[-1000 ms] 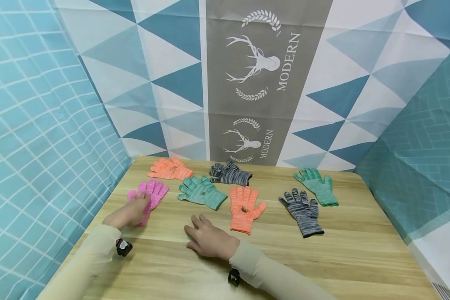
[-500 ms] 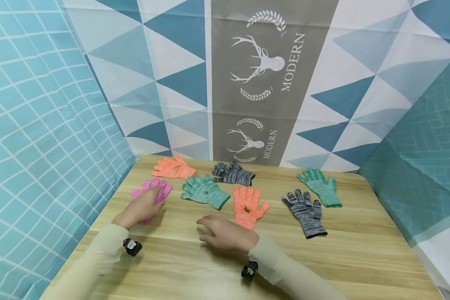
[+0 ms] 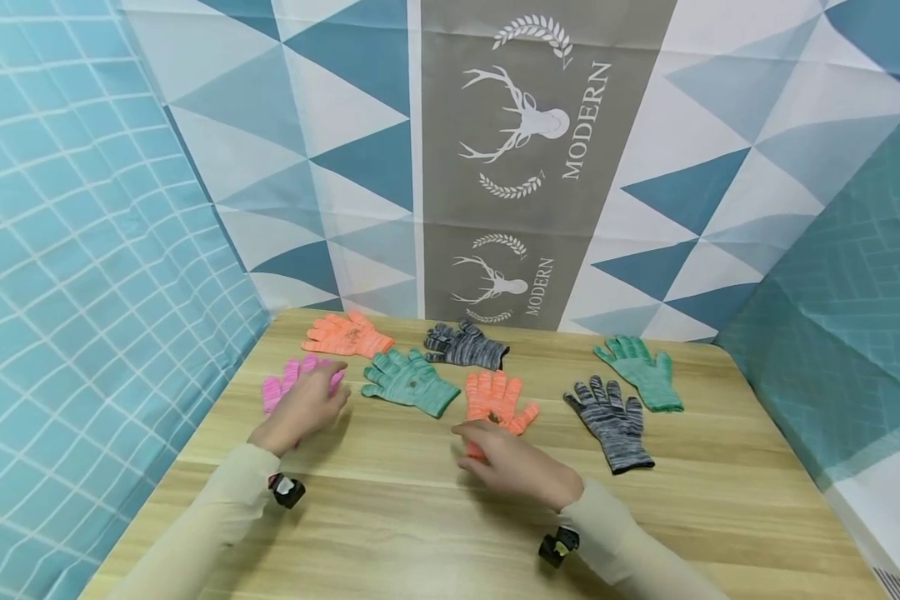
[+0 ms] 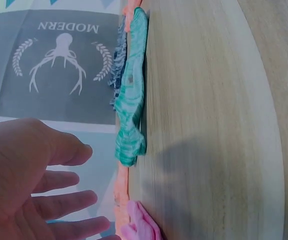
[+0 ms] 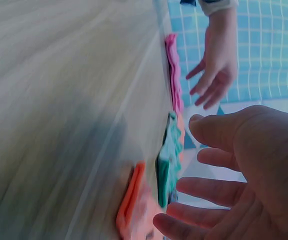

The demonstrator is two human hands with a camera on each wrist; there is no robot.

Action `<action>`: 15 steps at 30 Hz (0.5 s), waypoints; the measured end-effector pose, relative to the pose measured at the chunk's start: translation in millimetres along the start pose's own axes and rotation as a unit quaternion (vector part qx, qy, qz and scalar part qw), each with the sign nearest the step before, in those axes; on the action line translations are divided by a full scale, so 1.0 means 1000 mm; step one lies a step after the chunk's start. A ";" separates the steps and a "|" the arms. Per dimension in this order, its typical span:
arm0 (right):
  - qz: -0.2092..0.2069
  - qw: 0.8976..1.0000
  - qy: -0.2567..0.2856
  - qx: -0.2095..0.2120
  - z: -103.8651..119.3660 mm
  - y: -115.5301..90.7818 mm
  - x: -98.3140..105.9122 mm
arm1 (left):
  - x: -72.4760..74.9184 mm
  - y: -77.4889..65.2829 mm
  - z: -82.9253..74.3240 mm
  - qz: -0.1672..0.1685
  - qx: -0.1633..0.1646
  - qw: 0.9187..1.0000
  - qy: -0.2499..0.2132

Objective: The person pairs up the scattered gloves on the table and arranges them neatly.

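My left hand (image 3: 309, 407) hovers over the pink glove (image 3: 291, 377), fingers loosely spread and holding nothing; it hides part of the glove's palm and cuff. In the left wrist view the green glove (image 4: 133, 85) lies flat on the table beyond the thumb. My right hand (image 3: 516, 463) is over the cuff of the front orange glove (image 3: 495, 400), covering part of it. Its fingers are relaxed and apart, with nothing between them. The right wrist view shows that same orange glove (image 5: 139, 210) below the fingertips, and the left hand (image 5: 218, 70) raised above the pink glove.
More knit gloves lie on the wooden table (image 3: 420, 533): an orange one (image 3: 347, 335) and a grey-black one (image 3: 467, 345) at the back, a grey-black one (image 3: 611, 423) and a green one (image 3: 641, 375) at right. Patterned cloth walls (image 3: 495, 167) enclose the back and sides.
My right hand has moved rightward from the bare table to the front orange glove. My left hand has shifted right and slightly up over the pink glove. The gloves stay in place.
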State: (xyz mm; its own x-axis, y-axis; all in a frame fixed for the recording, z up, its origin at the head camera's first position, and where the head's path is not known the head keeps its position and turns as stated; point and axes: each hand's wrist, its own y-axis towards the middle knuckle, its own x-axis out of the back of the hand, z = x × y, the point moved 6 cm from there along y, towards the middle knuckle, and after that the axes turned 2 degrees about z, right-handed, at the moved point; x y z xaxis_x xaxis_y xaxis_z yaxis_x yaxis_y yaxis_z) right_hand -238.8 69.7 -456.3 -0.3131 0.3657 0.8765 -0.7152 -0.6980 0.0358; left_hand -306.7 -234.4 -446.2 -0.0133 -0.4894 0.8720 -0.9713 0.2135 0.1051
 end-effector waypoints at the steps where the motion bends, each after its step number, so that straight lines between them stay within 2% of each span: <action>1: -0.006 1.000 0.001 -0.004 -0.004 -0.002 0.002 | 0.000 0.001 0.000 -0.001 0.001 1.000 -0.002; 8: -0.020 0.999 0.019 -0.033 -0.025 -0.013 0.009 | -0.001 0.013 -0.001 -0.010 -0.006 1.000 -0.012; 11: -0.022 0.998 0.025 -0.047 -0.032 -0.017 0.011 | -0.001 0.025 0.003 -0.013 -0.006 1.000 -0.012; 15: -0.032 0.998 0.011 -0.052 -0.038 -0.023 0.014 | -0.003 0.044 0.017 -0.008 0.019 1.000 -0.013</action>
State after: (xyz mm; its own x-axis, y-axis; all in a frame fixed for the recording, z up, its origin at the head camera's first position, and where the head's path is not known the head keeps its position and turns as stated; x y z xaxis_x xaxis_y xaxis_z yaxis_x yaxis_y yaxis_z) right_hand -250.5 114.0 -463.1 -0.2775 0.4224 0.8629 -0.7954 -0.6048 0.0403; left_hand -353.8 -237.6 -451.8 -0.0030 -0.5147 0.8573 -0.9797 0.1735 0.1008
